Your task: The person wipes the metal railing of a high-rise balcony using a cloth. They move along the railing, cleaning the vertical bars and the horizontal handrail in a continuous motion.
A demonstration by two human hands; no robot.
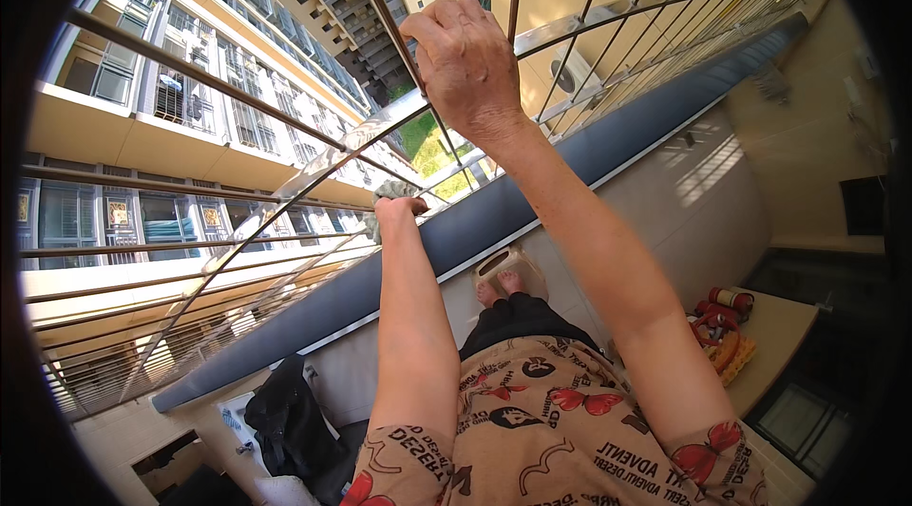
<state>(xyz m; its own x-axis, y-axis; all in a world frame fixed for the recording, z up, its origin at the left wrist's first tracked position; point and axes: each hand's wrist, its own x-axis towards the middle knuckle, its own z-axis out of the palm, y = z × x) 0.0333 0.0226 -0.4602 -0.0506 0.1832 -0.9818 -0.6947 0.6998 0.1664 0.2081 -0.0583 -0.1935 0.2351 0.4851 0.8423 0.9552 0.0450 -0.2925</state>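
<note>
My right hand [467, 64] grips a metal bar of the window guard [605, 16] high up, its fingers curled round the bar. Lower and to the left, my left hand [402, 205] reaches between the bars at the dark sill [456, 221]. It holds a crumpled grey-green cloth [393, 190] against the outer side of the guard. Part of the cloth and most of the left fingers are hidden. Both arms are stretched out in front of my patterned shirt.
My bare feet stand on a beige plastic stool [531, 271] beside the wall. Red extinguisher-like cylinders [730, 301] lie on a yellowish surface [776, 342] at the right. A black fabric item [288, 420] hangs at lower left. Beyond the guard are tall buildings [164, 93] and grass far below.
</note>
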